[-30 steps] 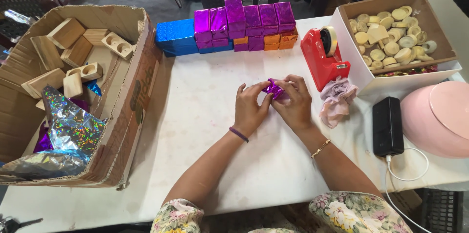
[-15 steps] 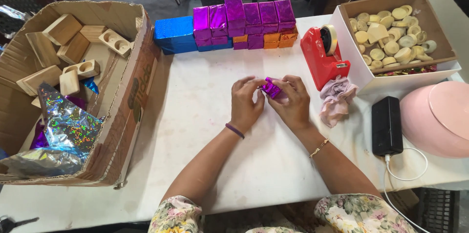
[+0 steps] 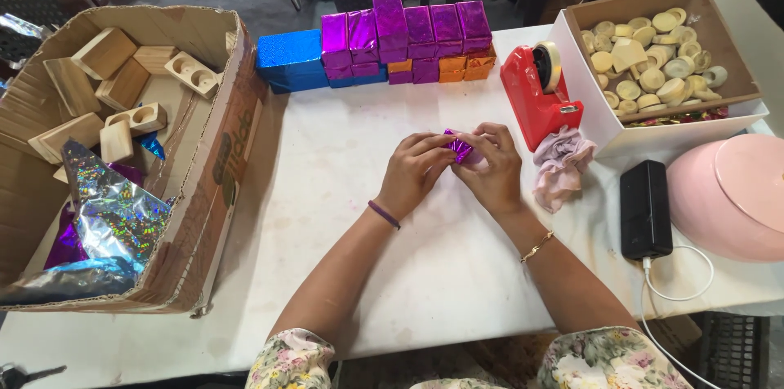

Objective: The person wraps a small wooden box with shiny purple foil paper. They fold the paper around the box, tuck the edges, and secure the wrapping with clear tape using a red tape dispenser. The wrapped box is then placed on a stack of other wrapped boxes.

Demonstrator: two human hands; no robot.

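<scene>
My left hand (image 3: 412, 173) and my right hand (image 3: 492, 167) meet at the middle of the white table (image 3: 343, 193), both closed on a small block wrapped in shiny purple foil (image 3: 459, 146). Fingers of both hands press the foil against the block, so most of it is hidden. A red tape dispenser (image 3: 537, 95) stands just right of my right hand. Behind my hands runs a row of wrapped blocks (image 3: 408, 42), purple, orange and one larger blue one (image 3: 290, 60).
A large cardboard box (image 3: 214, 160) at left holds bare wooden blocks (image 3: 104, 53) and holographic foil sheets (image 3: 110, 213). A white box (image 3: 596, 115) of round wooden pieces sits at right. Nearby lie a pale cloth (image 3: 559, 162), a black power bank (image 3: 645, 209) with cable and a pink bowl (image 3: 731, 197).
My hands stay on the purple block, turning it slightly while the fingers shift on the foil; my left fingers now close more over it. Nothing else has moved.
</scene>
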